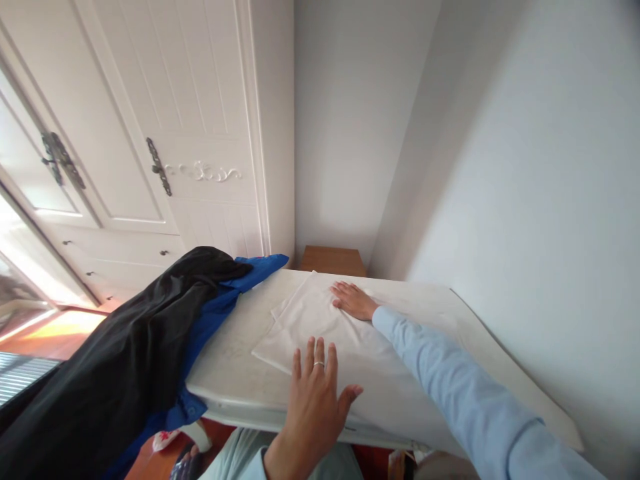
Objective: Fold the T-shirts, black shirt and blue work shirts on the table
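A white cloth point(300, 320) lies spread over a pale tabletop point(235, 363), part of it reaching over the front edge. My right hand point(354, 301) rests palm down on the far part of this cloth, fingers stretched out to the left. Nearer to me, my left hand point(316, 400), with a ring on one finger, is held over the table's front edge, its fingers apart and nothing in it. Whether the left fingertips touch the cloth I cannot tell. Faint creases show in the fabric around my right hand.
Black and blue garments point(150, 333) hang over something at the table's left side. Behind stands a white wardrobe point(210, 120) with dark handles. A small brown wooden piece point(333, 260) sits beyond the table's far edge. A grey wall point(525, 200) borders the right side.
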`<state>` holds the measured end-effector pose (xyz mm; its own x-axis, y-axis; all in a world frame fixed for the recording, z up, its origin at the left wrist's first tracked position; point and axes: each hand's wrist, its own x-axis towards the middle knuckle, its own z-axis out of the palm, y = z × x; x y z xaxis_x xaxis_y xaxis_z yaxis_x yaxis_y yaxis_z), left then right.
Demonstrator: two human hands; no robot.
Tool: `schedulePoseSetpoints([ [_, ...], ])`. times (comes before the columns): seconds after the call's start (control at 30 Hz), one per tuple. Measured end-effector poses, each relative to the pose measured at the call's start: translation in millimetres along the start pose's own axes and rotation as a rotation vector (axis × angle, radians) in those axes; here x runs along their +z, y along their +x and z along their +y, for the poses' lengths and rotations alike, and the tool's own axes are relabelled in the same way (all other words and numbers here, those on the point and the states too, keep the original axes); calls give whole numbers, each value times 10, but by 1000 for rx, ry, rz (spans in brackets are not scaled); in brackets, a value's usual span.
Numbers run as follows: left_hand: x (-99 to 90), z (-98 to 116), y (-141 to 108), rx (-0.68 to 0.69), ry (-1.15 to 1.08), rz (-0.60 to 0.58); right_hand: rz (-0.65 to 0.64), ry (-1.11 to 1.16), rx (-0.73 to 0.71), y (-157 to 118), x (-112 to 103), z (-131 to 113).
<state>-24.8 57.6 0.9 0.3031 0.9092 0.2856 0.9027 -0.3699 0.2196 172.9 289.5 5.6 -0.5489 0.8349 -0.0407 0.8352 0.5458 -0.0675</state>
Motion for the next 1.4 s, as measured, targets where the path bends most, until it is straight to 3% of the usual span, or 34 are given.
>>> schedulePoseSetpoints([
  [0.23,122,554,54,243,-127,-90,-19,-22,261,-257,-31,323],
  [0.37,139,769,198,138,-152,-94,-35,-27,405,-421,-80,575],
  [0.47,103,855,352,23,-128,-103,-46,-27,519,-590,-114,767],
  [0.67,61,877,672,-6,-114,-119,-69,-31,725,-976,-131,1097],
  [0.83,151,991,764,48,-113,-161,-56,-38,865,-1323,-130,1292],
  [1.0,283,1145,739,200,-163,-193,-39,-45,1017,-1776,-144,1509],
  [1.2,469,1193,756,277,-160,-146,-40,-95,1025,-2108,-88,1713],
  [1.4,450,1208,645,365,-169,-120,17,-126,972,-1972,-120,1751],
])
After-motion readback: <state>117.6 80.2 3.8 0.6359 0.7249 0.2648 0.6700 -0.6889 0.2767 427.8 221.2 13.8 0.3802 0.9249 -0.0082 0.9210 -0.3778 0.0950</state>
